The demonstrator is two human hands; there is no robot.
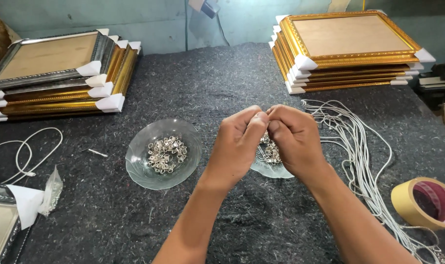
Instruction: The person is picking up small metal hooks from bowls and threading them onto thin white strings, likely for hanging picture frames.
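1. The left hand [239, 139] and the right hand [293, 137] meet above the middle of the grey felt table [232, 220], fingertips pressed together at one spot between them.
2. Both hands are curled shut with thumbs against forefingers; whatever they pinch is too small and too hidden to make out, so I cannot tell what the grip clamps.
3. Right beneath the hands lies a clear glass dish [274, 168], mostly covered by them, holding small silver metal hangers [270, 152].
4. A second glass dish [164, 153] sits just to the left, well clear of the hands, with a heap of the same silver hangers [166, 154] in its centre.
5. A bundle of white cords [352, 142] lies to the right of the right hand and runs toward the near right corner.
6. A roll of tan tape [425, 203] rests at the right edge, beside the cords.
7. A stack of gold picture frames [347, 54] with white corner guards stands at the far right.
8. Another stack of frames [56, 73], silver on top and gold below, stands at the far left.
9. A loose white cord loop [29, 151] and a small clear plastic bag [51, 190] lie near the left edge.
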